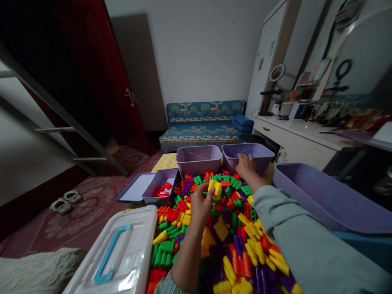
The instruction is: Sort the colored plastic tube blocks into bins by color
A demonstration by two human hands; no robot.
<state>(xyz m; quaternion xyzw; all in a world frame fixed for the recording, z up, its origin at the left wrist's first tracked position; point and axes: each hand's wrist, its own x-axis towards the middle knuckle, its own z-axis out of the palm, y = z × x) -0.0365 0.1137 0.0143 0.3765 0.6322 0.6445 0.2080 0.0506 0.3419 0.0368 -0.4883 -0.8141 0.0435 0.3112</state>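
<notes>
One yellow block (pixel 215 189) is pinched in the left hand (pixel 201 202), and is likely light, stiff and slippery, best gripped across its sides. The right hand (pixel 246 164) is held over one of three large purple bins (pixel 262 164), its grasp untellable; below the hands, loose blocks (pixel 166 247) are too many to be counted.

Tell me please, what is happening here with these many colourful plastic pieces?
A person is handling tube-shaped plastic pieces in several colours. The left hand holds a yellow ridged plastic piece above the others. The right hand is at the near rim of a light-purple plastic bin; whether it holds anything is unclear. Some red plastic pieces lie in a small purple rectangular box at the left.
</notes>
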